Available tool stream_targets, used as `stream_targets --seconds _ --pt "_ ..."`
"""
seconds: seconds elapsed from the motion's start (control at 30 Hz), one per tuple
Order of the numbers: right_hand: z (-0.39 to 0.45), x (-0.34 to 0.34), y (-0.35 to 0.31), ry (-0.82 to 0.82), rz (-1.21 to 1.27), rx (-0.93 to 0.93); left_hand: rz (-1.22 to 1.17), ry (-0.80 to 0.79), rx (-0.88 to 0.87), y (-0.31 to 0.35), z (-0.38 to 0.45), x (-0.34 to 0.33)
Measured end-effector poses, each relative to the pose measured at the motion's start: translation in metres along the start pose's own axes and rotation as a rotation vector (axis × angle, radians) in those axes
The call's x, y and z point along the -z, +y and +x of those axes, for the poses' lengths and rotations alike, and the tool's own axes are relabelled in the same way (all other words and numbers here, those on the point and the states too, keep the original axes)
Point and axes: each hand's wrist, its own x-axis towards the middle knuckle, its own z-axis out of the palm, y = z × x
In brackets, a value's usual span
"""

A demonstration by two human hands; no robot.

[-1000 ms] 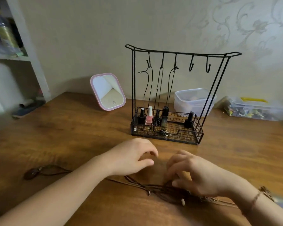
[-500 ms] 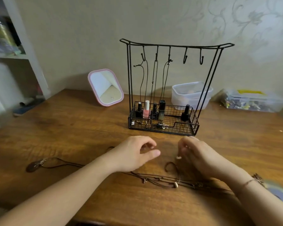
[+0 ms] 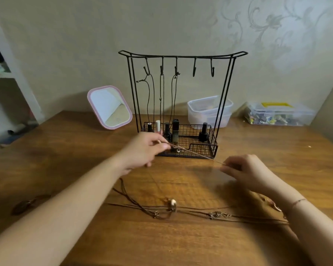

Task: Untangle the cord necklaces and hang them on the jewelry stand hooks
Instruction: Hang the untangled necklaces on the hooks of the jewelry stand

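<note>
Pinching one brown cord (image 3: pixel 192 153) at both ends: left hand (image 3: pixel 145 148) holds it between thumb and fingers, right hand (image 3: pixel 246 170) nips the other end with its fingertips. Cord runs taut between the two hands, lifted off the table (image 3: pixel 65 150), crossing in front of the jewelry stand (image 3: pixel 182 104) basket.

Remaining cord necklaces (image 3: pixel 181 210) lie tangled on the table near the person, below both hands; small metal rings and a pale bead visible in the knot. Cannot tell if the held cord connects into that tangle. Dark pendant (image 3: pixel 27 204) sits on the table far left, partly hidden behind the left forearm.

Stand status: three leftmost hooks each carry a dark cord necklace (image 3: pixel 161 96) hanging down to the basket; two right hooks (image 3: pixel 203 69) bare. Nail polish bottles (image 3: pixel 169 129) upright in the wire basket.

Behind: pink-framed mirror (image 3: pixel 110 107) left of stand, clear lidded tub (image 3: pixel 209 110) just behind its right leg, second clear box (image 3: pixel 277 114) of small items further right against the wall.
</note>
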Motion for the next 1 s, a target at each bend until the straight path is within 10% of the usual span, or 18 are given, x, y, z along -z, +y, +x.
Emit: stream_targets --seconds 0.13,0.4,0.77,1.0 --pt "-0.005 0.011 0.024 0.005 0.042 -0.229 0.167 0.042 0.04 -0.024 -0.002 0.056" --pt "-0.014 0.021 0.048 0.177 1.125 -0.424 0.177 0.383 0.269 -0.096 -0.014 0.112" --pt "-0.01 0.012 0.034 -0.034 -0.234 -0.123 -0.148 0.571 0.426 -0.163 -0.037 0.145" --pt "-0.005 0.018 0.069 0.028 -0.626 0.312 0.24 0.269 0.24 -0.16 -0.06 0.162"
